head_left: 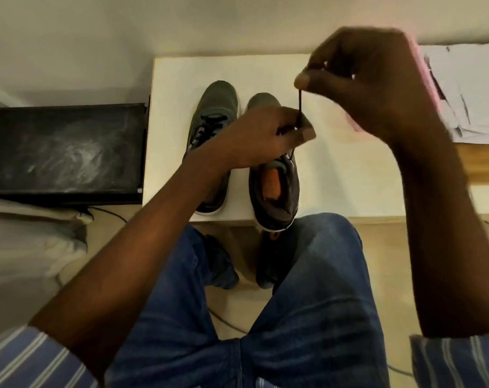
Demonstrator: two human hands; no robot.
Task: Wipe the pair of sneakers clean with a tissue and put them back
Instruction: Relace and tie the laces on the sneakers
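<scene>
Two grey-green sneakers stand side by side on a small white table [349, 169], toes pointing away from me. The left sneaker [214, 107] has black laces tied. The right sneaker [282, 189] has an orange lining and its heel hangs over the table's front edge. My left hand [268, 133] is closed over the right sneaker's laces near the tongue. My right hand [375, 85] is raised above the table, pinching the end of a black lace [300, 107] that runs taut down to my left hand. No tissue is visible.
A dusty black box [64, 152] lies left of the table. A stack of papers [467, 88] rests at the right on a wooden surface. My knees in blue jeans [307, 289] sit below the table, with a cable [226, 323] on the floor.
</scene>
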